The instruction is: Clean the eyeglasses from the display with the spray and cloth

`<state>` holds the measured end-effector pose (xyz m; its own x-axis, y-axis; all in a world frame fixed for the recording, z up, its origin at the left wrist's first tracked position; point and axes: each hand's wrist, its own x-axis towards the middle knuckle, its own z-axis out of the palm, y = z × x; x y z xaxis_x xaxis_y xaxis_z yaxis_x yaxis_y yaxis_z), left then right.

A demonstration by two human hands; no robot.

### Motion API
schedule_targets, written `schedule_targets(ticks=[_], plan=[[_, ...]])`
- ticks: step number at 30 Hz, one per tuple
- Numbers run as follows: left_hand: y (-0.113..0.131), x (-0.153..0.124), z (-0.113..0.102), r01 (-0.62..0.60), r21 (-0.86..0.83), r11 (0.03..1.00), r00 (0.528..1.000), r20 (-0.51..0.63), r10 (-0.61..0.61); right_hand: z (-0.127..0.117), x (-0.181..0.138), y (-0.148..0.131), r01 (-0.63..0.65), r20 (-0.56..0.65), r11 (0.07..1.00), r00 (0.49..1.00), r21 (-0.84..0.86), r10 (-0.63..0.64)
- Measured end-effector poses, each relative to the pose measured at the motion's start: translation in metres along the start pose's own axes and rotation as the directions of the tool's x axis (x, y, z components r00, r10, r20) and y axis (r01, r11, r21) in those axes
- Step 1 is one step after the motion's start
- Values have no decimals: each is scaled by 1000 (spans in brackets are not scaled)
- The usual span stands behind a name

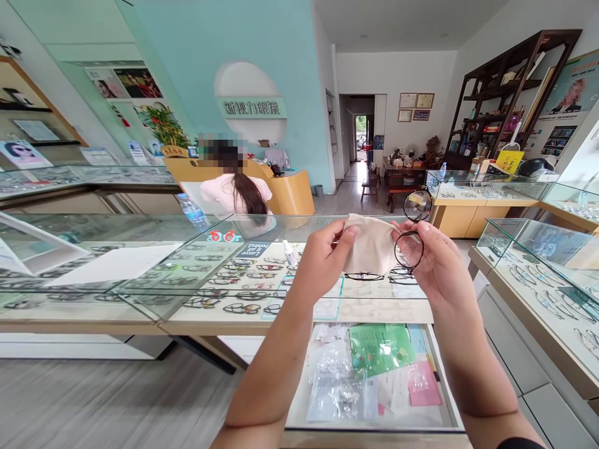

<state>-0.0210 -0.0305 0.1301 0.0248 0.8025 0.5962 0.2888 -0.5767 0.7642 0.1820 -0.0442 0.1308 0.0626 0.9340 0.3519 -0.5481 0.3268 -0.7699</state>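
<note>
Pinched in my left hand (330, 255) is a pale beige cloth (372, 246), its edge caught between thumb and fingers. My right hand (437, 259) grips a pair of round, dark-rimmed eyeglasses (409, 267) by the frame, with one lens above the other. The cloth's right edge reaches the right fingers beside the lower lens; whether those fingers also hold it I cannot tell. Both hands are raised above the glass display case (271, 305), where rows of eyeglasses lie. A small white spray bottle (289, 252) stands beyond my left hand.
Below my arms, an open drawer (452, 374) holds plastic packets, a green leaflet (381, 349) and a pink packet (425, 381). A white sheet (115, 263) lies on the glass at left. Across the counter sits a person in pink (236, 190). Another display case (545, 280) stands at right.
</note>
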Motion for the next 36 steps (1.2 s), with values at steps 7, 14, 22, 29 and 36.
schedule_targets(ticks=[7, 14, 22, 29, 36], plan=[[-2, 3, -5, -10, 9, 1000, 998, -66, 10, -1, 0, 0, -15, 23, 1000, 1000, -19, 15], [-3, 3, -7, 26, -10, 1000, 999, -40, -27, -1, 1, 0, -17, 11, 1000, 1000, 13, 17], [2, 3, -12, 115, 15, 993, 993, 32, -116, 0, 0, -3, -25, 21, 999, 999, 28, 25], [1, 7, -12, 115, -81, 990, 982, 162, -101, 0, 2, -1, -39, 9, 998, 999, 39, 39], [10, 5, 1, -25, -235, 972, 969, 232, 81, 3, 4, 7, -69, 12, 996, 998, 50, 69]])
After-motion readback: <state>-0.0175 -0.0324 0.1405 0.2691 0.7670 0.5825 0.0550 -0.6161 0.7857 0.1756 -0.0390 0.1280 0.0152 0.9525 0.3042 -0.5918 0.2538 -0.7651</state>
